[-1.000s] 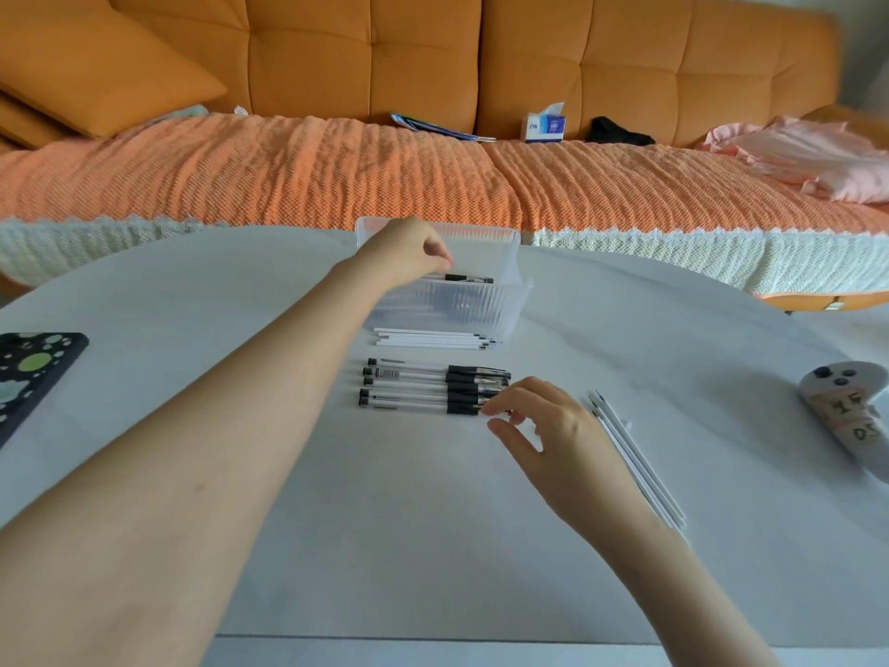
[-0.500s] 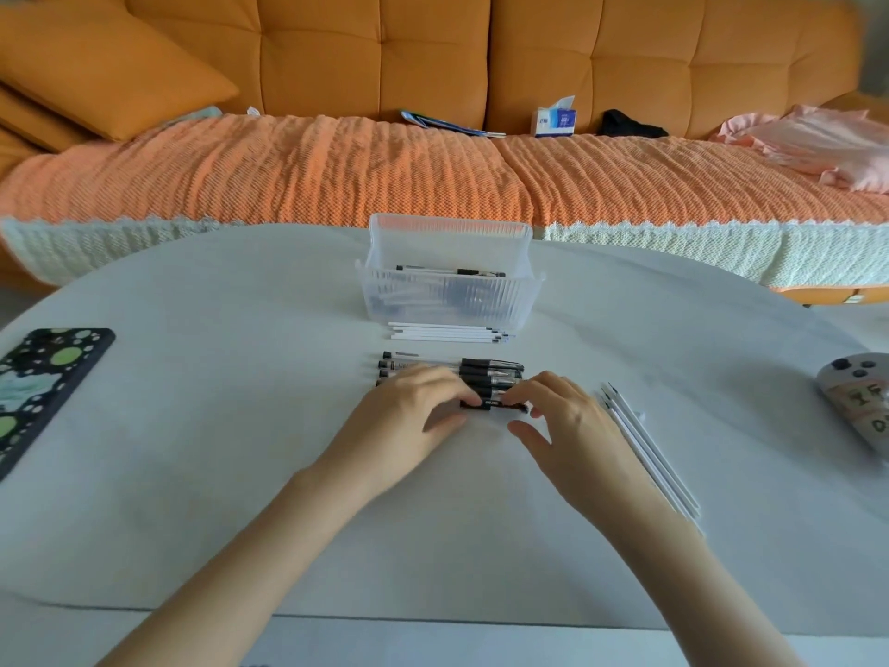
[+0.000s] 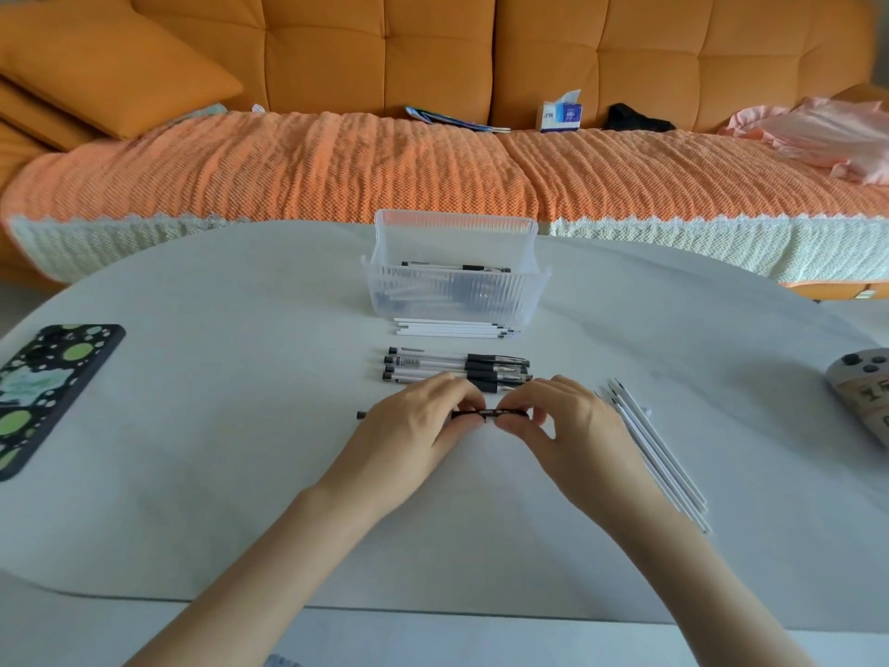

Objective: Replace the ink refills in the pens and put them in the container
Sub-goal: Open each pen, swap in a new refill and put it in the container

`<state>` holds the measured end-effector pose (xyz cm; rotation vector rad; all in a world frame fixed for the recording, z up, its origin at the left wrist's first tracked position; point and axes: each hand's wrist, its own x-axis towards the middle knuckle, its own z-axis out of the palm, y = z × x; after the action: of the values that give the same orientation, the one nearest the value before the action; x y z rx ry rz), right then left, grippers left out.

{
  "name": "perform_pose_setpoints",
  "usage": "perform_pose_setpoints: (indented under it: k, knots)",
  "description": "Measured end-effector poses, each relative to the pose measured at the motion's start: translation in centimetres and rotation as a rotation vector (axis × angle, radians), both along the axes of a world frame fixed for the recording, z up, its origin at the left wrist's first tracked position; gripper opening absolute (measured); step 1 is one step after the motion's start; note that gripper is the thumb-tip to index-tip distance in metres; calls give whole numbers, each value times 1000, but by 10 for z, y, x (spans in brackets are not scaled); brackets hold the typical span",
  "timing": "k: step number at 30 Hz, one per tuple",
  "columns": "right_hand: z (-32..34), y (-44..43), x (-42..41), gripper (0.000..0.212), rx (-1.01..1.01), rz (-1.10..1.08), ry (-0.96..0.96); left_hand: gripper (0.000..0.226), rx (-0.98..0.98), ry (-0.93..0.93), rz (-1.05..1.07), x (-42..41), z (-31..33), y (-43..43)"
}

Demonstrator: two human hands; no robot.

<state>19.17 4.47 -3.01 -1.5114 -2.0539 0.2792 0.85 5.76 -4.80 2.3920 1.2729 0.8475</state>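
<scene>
Left hand (image 3: 413, 426) and right hand (image 3: 572, 426), fingers curled, together grip a single pen (image 3: 488, 414), held level over the table (image 3: 240, 450). Just beyond the hands lies a row of pens (image 3: 457, 368); behind it, white refills (image 3: 452, 328) lie against the clear container (image 3: 454, 300), which holds pens. Further refills (image 3: 659, 454) lie beside the right hand.

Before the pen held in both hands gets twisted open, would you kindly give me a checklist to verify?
1. Left hand grips the clear black-capped plastic pen by its barrel: ok.
2. Right hand pinches its black grip end: ok.
3. Thin white refill sticks lie beside the right hand: ok.
4. Clear ribbed plastic container stands upright, open-topped: ok.
5. Pen's joint already loosened: cannot tell.
</scene>
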Motion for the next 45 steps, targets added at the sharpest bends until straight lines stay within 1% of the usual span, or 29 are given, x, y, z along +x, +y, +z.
perform_pose_setpoints:
  k: [2,4,9,12,15,21,27,30,32,35,37,42,44,45]
  knots:
    - [3,-1,0,2,-20,-21,26,18,-56,-32,8,1,3,-3]
    - [5,-2,0,1,-36,-20,33,14,-79,-39,38,2,4,-4]
    - [6,-3,2,2,-69,11,81,10,33,-51,127,6,8,-9]
    - [6,-2,3,5,-83,36,138,9,13,-80,133,8,10,-12]
    - [8,-2,3,7,-108,59,183,10,-19,-56,132,8,12,-12]
    - [9,-2,4,8,-128,82,214,16,-63,-3,119,8,15,-12]
    - [9,-1,4,9,-97,70,207,24,-107,46,133,5,18,-10]
    - [10,-1,5,10,-105,65,230,23,-143,49,122,3,21,-10]
    - [8,0,7,11,-124,41,204,23,-170,80,110,1,21,-10]
    - [3,3,12,7,-119,2,99,27,-174,136,147,-6,20,-7]
    - [1,3,13,9,-96,15,39,25,-193,144,159,-10,21,-3]
    - [-2,1,12,8,-105,66,-69,15,-271,65,127,-19,24,3]
    - [-5,1,12,17,-122,81,-96,13,-280,15,107,-19,24,1]
    - [-4,1,11,21,-124,81,-73,13,-278,-6,89,-17,24,0]
